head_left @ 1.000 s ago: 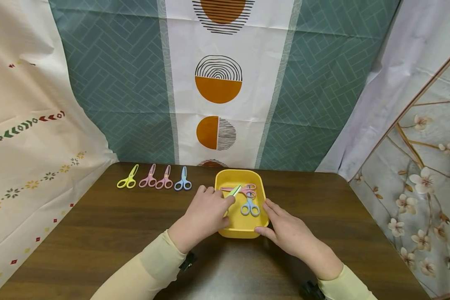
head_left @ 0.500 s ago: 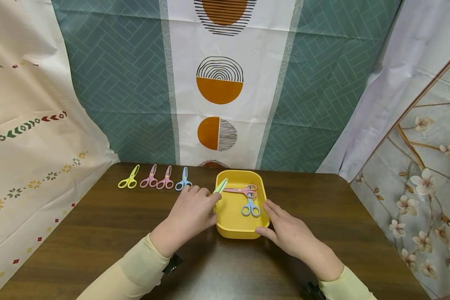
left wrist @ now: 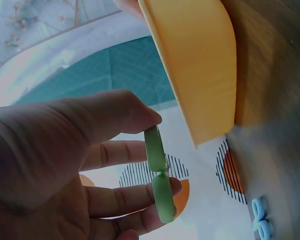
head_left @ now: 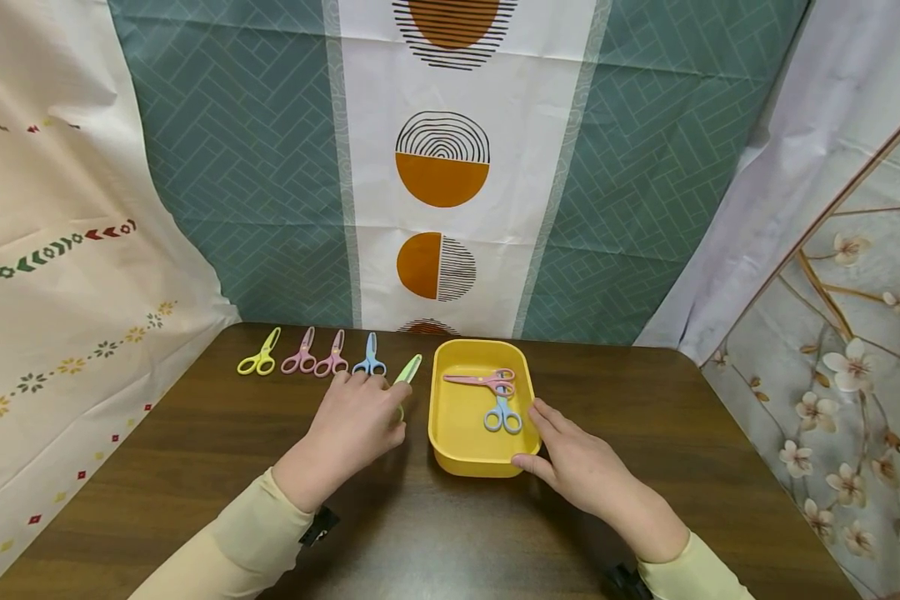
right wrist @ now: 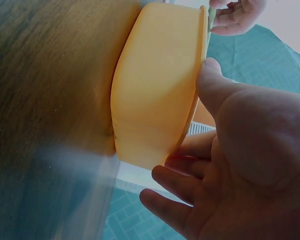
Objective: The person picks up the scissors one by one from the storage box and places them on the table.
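Observation:
My left hand (head_left: 348,427) pinches a pair of green scissors (head_left: 409,369) just left of the yellow tray, blade tilted up and away. In the left wrist view, the thumb and fingertips hold the green handle loops (left wrist: 155,150) edge-on. The yellow tray (head_left: 483,468) holds pink scissors (head_left: 474,381) lying across blue scissors (head_left: 502,415). My right hand (head_left: 588,467) rests against the tray's near right corner, its thumb on the rim (right wrist: 203,45) in the right wrist view, its fingers relaxed along the side.
Along the table's far left edge lie yellow scissors (head_left: 261,357), two pink scissors (head_left: 300,358) and blue scissors (head_left: 370,354), in a row with blades pointing away. The brown table (head_left: 450,542) meets a patterned curtain (head_left: 240,167) at the back.
My left hand has lifted the green scissors out over the tray's left wall and moved left with them, toward the row. The right hand has stayed at the tray.

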A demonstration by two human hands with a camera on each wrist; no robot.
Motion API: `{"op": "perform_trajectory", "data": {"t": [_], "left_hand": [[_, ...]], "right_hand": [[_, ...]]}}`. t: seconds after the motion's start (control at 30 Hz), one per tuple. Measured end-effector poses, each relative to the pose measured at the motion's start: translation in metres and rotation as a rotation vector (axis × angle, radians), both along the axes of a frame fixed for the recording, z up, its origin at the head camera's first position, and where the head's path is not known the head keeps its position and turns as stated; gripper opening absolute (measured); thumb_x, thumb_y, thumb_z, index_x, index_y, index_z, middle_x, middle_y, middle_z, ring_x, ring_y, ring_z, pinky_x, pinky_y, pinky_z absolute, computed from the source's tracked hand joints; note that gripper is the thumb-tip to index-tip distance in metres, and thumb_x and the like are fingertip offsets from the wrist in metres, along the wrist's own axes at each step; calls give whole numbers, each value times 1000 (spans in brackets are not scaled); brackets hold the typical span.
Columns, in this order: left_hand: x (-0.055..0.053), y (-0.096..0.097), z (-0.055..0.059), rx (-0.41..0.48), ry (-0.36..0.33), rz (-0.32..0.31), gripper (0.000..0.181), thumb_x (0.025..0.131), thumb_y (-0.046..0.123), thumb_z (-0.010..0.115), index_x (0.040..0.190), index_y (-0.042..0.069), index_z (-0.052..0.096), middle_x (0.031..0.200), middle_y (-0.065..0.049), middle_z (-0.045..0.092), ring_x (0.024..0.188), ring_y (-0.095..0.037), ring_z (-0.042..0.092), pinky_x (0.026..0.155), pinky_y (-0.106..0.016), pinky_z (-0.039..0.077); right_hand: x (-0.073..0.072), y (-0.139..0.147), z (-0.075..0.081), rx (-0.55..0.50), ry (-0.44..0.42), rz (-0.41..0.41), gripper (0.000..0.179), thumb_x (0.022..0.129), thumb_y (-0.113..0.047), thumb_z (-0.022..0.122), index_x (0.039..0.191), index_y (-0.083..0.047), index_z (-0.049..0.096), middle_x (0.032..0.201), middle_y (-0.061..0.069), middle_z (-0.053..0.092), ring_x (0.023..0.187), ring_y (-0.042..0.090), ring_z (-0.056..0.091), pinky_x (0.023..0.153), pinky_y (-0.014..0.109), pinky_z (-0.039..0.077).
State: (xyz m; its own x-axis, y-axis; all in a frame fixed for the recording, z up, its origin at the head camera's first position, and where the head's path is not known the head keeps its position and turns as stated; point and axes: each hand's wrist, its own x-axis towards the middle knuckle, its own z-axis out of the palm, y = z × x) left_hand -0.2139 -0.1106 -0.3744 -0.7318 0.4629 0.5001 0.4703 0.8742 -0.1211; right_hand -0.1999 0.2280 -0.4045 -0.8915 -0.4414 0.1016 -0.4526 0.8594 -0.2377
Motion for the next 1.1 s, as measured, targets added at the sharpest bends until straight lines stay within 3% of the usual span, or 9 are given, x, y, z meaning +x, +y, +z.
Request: {"op": "perform_trajectory", "data": {"t": [0.37,0.67,0.93,1.1], "left_hand": [[-11,-3,-14,-29,-120,47,29,80,26,94,91,15,69,70,-4,62,68,-35,62,66,-49,45],[-20,-3,-28,-58,-229,45,26,83,26,93,90,16,70,74,-6,67,70,-35,62,67,-48,44],[-18,-3,-32,-57,-211,10,23,81,20,90,86,15,68,71,-7,65,65,-34,61,63,-49,45],[-18,-2,-34,-59,-238,11,23,81,20,89,90,13,69,72,-7,66,66,-35,62,64,-51,46]], "right_hand": [[0,0,-1,-1,-7,-1,89,106,-58,67,165,5,44,173,23,40,152,43,49,112,60,51],[-1,0,0,2,-1,2,89,106,-56,69,165,5,44,172,24,40,152,43,50,111,60,52],[0,1,0,2,38,28,86,107,-55,68,163,7,45,171,25,42,151,42,51,111,59,52],[0,1,-1,5,41,26,86,107,-54,68,163,6,45,171,24,42,151,42,51,110,58,53]]}}
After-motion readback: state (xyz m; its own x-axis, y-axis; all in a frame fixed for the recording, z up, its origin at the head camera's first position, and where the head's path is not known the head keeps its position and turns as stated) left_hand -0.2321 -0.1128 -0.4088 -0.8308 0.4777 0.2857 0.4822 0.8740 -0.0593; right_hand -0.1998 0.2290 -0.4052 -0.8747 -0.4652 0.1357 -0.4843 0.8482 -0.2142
